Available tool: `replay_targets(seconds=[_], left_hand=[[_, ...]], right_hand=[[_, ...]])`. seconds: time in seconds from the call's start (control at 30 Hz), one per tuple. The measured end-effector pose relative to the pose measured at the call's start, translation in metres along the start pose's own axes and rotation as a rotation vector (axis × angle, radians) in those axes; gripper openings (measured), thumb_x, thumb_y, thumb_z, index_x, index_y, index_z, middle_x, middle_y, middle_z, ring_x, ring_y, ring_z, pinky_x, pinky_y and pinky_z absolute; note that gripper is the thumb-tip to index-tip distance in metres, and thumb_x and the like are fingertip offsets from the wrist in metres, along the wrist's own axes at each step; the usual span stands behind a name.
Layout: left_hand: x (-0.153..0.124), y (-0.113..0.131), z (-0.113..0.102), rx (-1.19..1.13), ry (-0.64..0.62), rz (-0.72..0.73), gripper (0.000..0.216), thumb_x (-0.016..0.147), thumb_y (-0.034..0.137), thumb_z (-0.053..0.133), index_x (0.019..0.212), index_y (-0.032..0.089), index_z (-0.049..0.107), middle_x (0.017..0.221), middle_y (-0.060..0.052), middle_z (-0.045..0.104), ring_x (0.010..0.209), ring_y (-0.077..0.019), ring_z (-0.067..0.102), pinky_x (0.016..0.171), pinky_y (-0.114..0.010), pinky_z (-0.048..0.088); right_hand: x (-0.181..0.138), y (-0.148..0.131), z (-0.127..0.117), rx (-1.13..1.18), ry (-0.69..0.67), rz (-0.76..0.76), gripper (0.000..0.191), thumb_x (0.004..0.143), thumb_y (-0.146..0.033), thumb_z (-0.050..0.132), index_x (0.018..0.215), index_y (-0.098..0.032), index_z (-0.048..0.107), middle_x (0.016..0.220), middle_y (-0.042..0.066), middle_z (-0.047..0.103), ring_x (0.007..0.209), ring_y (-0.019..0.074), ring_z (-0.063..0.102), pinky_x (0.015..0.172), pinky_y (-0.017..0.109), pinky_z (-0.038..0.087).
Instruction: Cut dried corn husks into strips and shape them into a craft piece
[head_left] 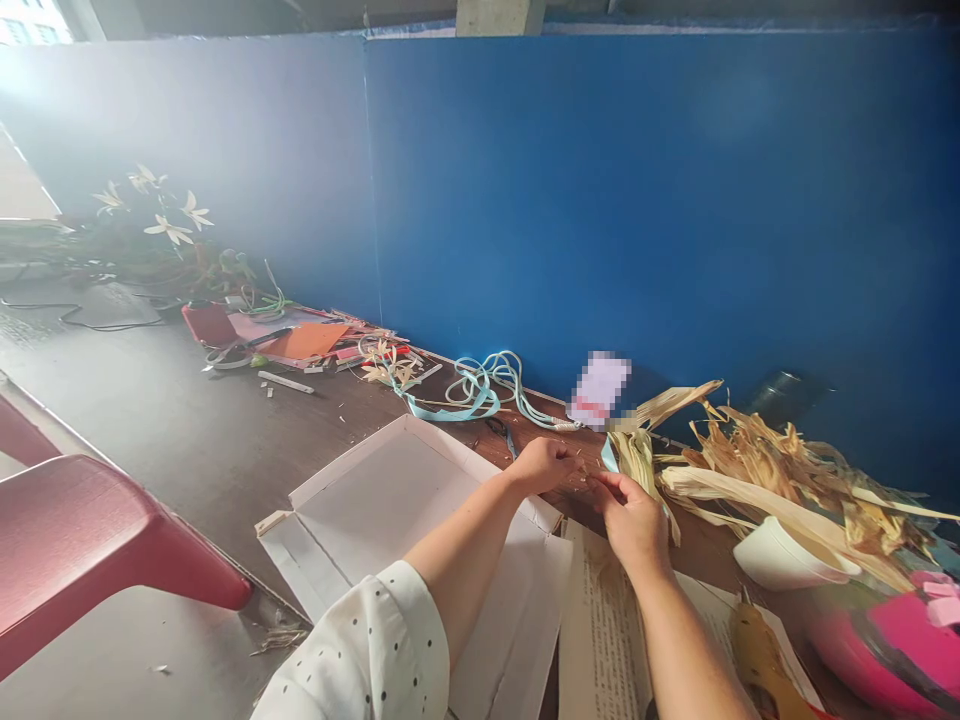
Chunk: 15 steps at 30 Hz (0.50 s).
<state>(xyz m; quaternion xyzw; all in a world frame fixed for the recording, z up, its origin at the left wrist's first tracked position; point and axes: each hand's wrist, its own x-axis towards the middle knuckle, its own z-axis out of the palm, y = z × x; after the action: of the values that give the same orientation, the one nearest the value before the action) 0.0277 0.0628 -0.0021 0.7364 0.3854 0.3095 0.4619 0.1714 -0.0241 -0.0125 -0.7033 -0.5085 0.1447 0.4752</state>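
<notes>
My left hand and my right hand meet over the brown table, both with fingers pinched together on a thin strip of dried corn husk. A bundle of pale husk strips with a light blue ribbon end lies just beyond my right fingers. A flattened white cardboard box lies under my left forearm. Printed paper lies under my right forearm.
A heap of dried corn husks fills the right, with a white cup and a pink container in front. Light blue ribbon, scissors, coloured papers and husk flowers lie along the blue wall. Red chair at left.
</notes>
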Motion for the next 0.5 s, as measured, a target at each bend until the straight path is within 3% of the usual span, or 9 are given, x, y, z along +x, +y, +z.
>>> replay_targets(seconds=[0.27, 0.5], left_hand=[[-0.0014, 0.0014, -0.0013, -0.027, -0.016, 0.0, 0.026, 0.082, 0.031, 0.06, 0.064, 0.012, 0.064, 0.054, 0.005, 0.042, 0.056, -0.0091, 0.035, 0.056, -0.025, 0.027], [-0.0018, 0.0013, -0.0015, -0.061, -0.03, -0.008, 0.025, 0.083, 0.032, 0.059, 0.069, 0.012, 0.066, 0.057, 0.003, 0.049, 0.055, -0.0091, 0.038, 0.054, -0.025, 0.028]], right_hand=[[0.0009, 0.002, 0.0002, -0.03, 0.028, -0.014, 0.028, 0.073, -0.048, 0.064, 0.082, -0.023, 0.074, 0.073, 0.01, 0.075, 0.071, 0.0334, 0.07, 0.07, 0.047, 0.053], [-0.0001, -0.0009, 0.0005, -0.026, 0.033, -0.027, 0.032, 0.072, -0.05, 0.063, 0.082, -0.022, 0.075, 0.072, 0.011, 0.075, 0.07, 0.0325, 0.07, 0.069, 0.046, 0.053]])
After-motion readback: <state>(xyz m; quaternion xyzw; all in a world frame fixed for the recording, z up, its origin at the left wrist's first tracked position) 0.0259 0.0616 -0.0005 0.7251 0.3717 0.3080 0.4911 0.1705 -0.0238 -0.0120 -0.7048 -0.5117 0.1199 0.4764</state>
